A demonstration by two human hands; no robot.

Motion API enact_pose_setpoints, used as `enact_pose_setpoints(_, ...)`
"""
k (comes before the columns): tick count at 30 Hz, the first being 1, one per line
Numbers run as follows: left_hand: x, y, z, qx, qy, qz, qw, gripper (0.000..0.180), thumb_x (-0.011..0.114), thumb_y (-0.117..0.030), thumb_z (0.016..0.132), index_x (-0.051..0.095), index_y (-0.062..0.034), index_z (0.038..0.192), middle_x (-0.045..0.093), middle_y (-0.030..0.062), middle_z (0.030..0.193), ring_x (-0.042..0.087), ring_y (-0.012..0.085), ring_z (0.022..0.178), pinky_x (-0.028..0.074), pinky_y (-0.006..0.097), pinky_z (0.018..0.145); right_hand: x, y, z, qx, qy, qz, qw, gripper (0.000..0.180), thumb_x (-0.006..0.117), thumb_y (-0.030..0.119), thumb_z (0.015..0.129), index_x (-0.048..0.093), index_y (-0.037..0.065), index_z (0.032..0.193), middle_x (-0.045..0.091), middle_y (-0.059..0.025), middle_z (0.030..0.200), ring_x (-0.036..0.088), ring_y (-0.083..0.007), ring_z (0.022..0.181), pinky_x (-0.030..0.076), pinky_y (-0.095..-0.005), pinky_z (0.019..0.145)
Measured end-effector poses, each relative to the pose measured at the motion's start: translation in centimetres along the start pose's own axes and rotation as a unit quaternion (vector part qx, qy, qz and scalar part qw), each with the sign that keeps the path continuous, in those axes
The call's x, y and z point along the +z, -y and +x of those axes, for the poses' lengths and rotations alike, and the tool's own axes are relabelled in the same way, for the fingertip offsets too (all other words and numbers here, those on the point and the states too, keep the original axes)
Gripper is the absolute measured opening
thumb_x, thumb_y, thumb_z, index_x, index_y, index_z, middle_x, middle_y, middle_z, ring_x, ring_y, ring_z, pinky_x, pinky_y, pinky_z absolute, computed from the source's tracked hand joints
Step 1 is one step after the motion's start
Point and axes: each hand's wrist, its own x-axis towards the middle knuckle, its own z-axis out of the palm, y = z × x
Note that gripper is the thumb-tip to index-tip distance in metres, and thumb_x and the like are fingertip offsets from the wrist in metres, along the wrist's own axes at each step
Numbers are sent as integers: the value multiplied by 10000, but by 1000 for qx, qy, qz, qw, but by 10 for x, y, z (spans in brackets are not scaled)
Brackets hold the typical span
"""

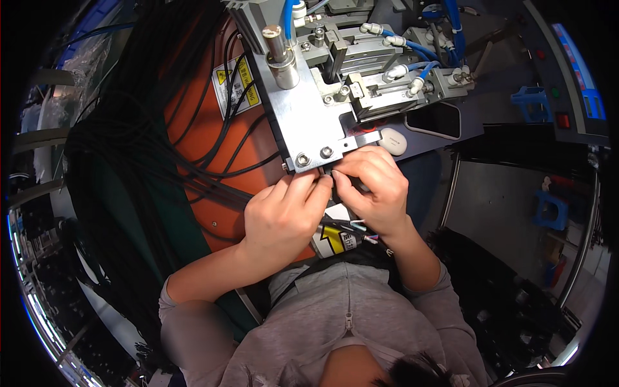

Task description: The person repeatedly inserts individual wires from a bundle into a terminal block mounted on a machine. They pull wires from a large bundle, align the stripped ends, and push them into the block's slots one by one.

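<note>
At the front edge of a machine's metal plate [303, 119], my two hands meet with fingertips close together. My left hand [284, 209] is closed, its thumb and fingers pinched just under the plate's edge. Opposite it, my right hand [377, 190] is also closed in a pinch. Something small and dark sits between the fingertips, mostly hidden by them and the plate, and I cannot make out what it is. Below the hands lies a black cable end with thin coloured wires [369, 238], over a white label with a yellow arrow [332, 240].
Pneumatic cylinders with blue hoses [422, 51] fill the machine top. A white rounded case [392, 141] and a dark-screened phone [435, 120] lie to its right. Thick bundles of black cables [122, 142] hang at left over an orange surface [193, 116]. Blue stools [550, 209] stand at far right.
</note>
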Motion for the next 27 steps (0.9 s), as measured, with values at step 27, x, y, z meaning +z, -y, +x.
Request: enact_pose_setpoints(27, -22, 13, -1, -42, 59, -204, 976, 365, 707, 1, 669, 668, -33, 1030, 622, 64, 699, 621, 191, 588, 449, 287, 497, -77, 2, -18, 9, 24, 393, 919, 283, 819, 64, 680, 681, -25, 911, 668, -124, 814, 624, -215, 724, 463, -284, 628)
